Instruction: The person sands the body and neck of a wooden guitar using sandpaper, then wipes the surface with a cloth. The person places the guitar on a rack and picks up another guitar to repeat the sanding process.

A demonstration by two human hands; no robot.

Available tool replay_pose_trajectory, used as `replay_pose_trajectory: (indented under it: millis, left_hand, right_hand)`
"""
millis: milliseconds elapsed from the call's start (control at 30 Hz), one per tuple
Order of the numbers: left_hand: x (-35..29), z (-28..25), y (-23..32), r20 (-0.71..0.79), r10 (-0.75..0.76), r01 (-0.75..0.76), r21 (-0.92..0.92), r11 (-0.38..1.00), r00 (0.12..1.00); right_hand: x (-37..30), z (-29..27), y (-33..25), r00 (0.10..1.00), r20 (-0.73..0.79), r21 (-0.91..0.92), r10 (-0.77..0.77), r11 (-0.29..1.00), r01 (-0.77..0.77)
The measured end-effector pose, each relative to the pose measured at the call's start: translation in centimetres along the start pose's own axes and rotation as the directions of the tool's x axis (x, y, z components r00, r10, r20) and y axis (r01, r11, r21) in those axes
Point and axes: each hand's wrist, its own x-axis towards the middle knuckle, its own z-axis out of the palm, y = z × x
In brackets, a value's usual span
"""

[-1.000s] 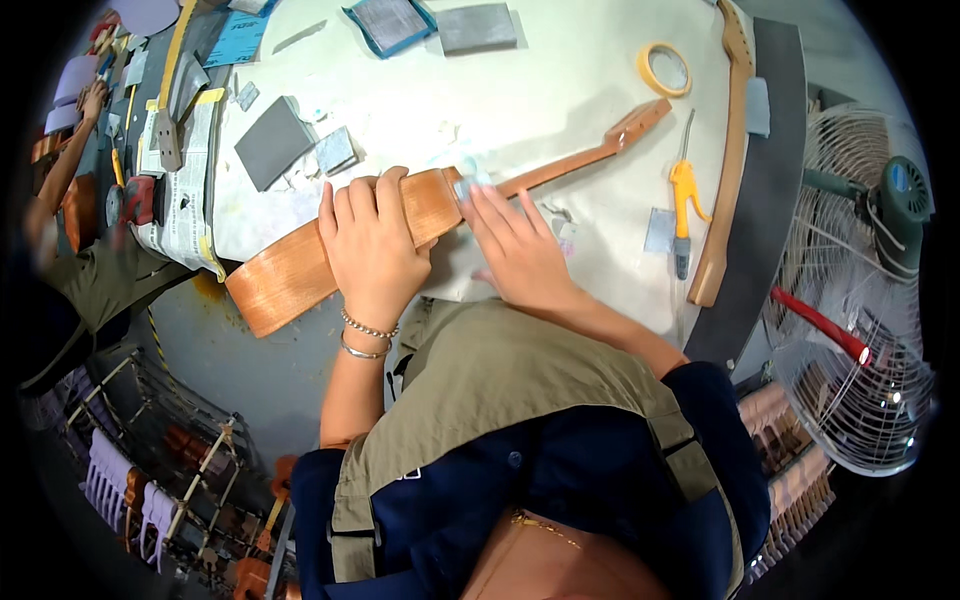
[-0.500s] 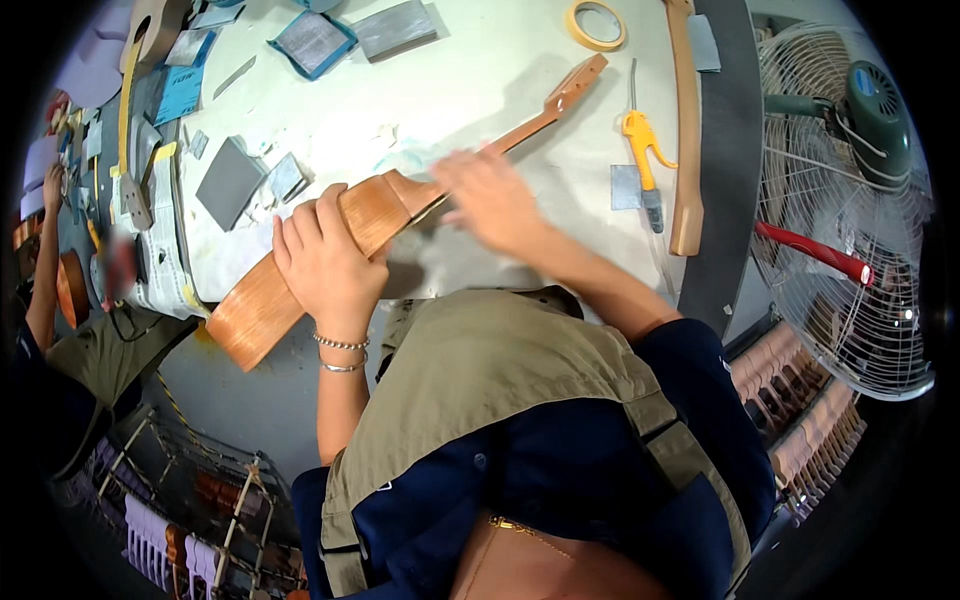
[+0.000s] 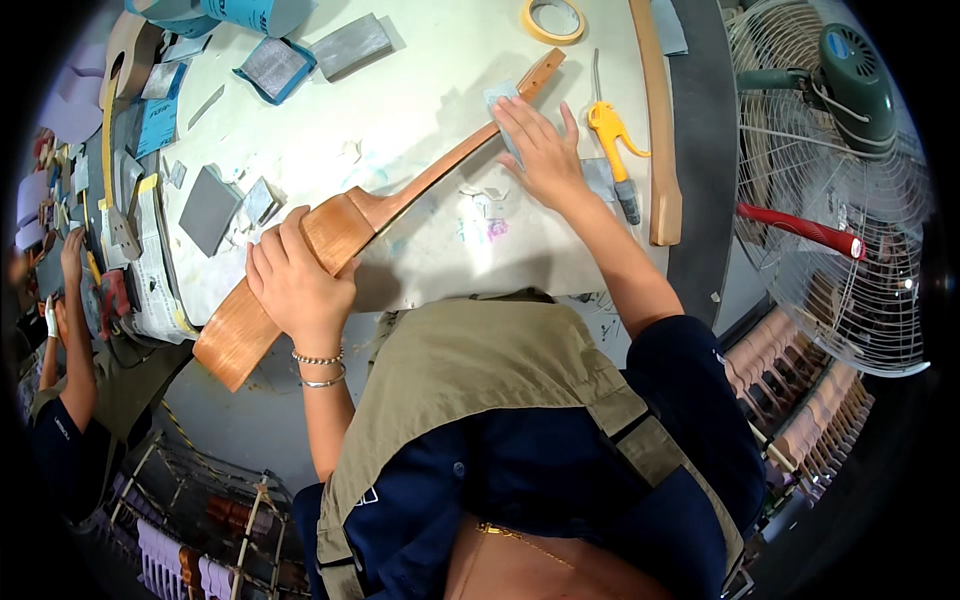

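Observation:
A reddish-brown wooden ukulele [image 3: 338, 232] lies on its side across the table's near edge, its body at lower left and its headstock pointing up to the right. My left hand [image 3: 300, 278] is wrapped over the side of the body, gripping it. With fingers laid along the neck just below the headstock, my right hand [image 3: 545, 165] presses a light grey-blue piece of sandpaper [image 3: 500, 93] onto the wood. The thumb stands apart from the fingers. Part of the sandpaper is hidden under them.
Sanding blocks [image 3: 350, 46], a dark grey pad [image 3: 209, 210] and paper scraps lie on the table. At the right are masking tape [image 3: 553, 20], a yellow air blow gun [image 3: 608, 125], a wooden neck-like strip [image 3: 662, 150] and a fan [image 3: 840, 200]. Another person's arm [image 3: 76, 340] is at far left.
My right hand has slid up the neck from near the body to just below the headstock. My left hand keeps its grip; the whole view has shifted slightly.

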Motion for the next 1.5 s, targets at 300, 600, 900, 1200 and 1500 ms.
replay_pose_trajectory:
  millis: [300, 600, 900, 1200, 1500]
  left_hand:
    - [0.0, -0.1, -0.2, 0.029, -0.025, 0.024, 0.026, 0.999, 0.999]
    - [-1.3, 0.2, 1.1, -0.065, 0.011, -0.006, 0.078, 0.997, 0.998]
    - [-0.2, 0.1, 0.7, -0.024, 0.054, -0.053, 0.042, 0.998, 0.998]
    - [0.1, 0.0, 0.2, -0.007, 0.062, -0.062, 0.045, 0.997, 0.998]
    - [-7.2, 4.9, 1.0, -0.182, 0.203, -0.16, 0.228, 0.961, 0.962]
  right_hand:
    - [-0.5, -0.5, -0.1, 0.986, -0.087, -0.035, -0.141, 0.99, 0.138]
    - [1.0, -0.9, 2.7, 0.997, 0.043, -0.072, -0.06, 0.995, 0.063]
    - [4.8, -1.2, 10.2, 0.994, -0.073, -0.013, -0.083, 0.997, 0.082]
    - [4.3, -1.1, 11.9, 0.999, -0.011, -0.196, 0.038, 0.98, -0.039]
    - [5.6, -2.5, 8.7, 0.987, -0.15, -0.222, -0.052, 0.975, 0.018]
